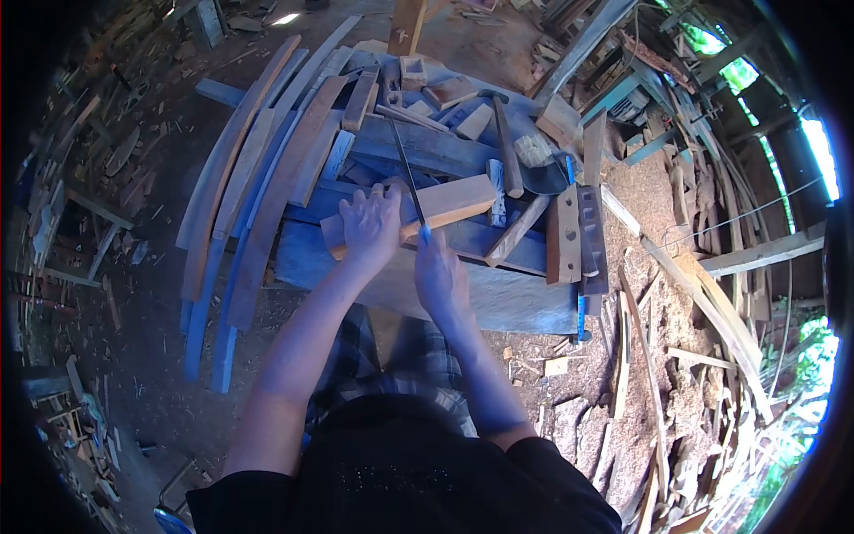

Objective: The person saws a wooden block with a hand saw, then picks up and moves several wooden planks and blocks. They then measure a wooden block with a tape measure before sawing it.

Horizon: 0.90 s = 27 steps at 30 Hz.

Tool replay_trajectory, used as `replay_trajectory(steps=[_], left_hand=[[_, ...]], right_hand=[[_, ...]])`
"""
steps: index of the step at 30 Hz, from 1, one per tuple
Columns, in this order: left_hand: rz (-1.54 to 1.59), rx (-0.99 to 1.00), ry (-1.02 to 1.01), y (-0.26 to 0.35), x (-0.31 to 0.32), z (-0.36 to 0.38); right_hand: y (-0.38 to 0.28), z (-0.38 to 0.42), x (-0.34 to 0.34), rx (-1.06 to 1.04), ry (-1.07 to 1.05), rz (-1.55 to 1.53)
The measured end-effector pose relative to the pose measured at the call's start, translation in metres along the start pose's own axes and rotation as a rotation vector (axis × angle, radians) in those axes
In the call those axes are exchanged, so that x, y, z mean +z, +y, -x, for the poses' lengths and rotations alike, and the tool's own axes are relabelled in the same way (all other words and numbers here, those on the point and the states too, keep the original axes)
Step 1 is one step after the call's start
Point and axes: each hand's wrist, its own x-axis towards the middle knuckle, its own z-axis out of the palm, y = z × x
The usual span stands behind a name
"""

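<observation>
A light wooden block (458, 200) lies slantwise on the workbench (498, 294). My left hand (372, 222) presses down on its left part, fingers spread over the top. My right hand (440, 271) is closed around the blue handle of a long, thin, dark-bladed tool that looks like a hand saw (409, 169) seen edge-on. Its blade crosses the block just right of my left fingers and points away from me. Whether it has cut into the wood cannot be made out.
Long curved boards (285, 187) lie along the bench's left side. A hammer (507, 147), wood offcuts (476, 122) and a drilled wooden piece (563, 236) sit around the block. Wood shavings (640, 205) and loose strips (694, 294) cover the floor at right.
</observation>
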Motion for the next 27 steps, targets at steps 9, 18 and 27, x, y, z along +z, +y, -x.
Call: replay_trajectory(steps=[9, 18, 27], left_hand=[[0.011, 0.025, -0.047, 0.001, -0.007, -0.001], [0.013, 0.038, -0.002, 0.000, -0.001, 0.001], [0.023, 0.011, -0.051, -0.001, -0.003, -0.001]], right_hand=[[-0.007, -0.013, -0.002, 0.005, -0.022, 0.073], [-0.006, 0.009, -0.009, 0.020, 0.015, 0.001], [0.000, 0.029, -0.012, 0.105, -0.059, 0.102]])
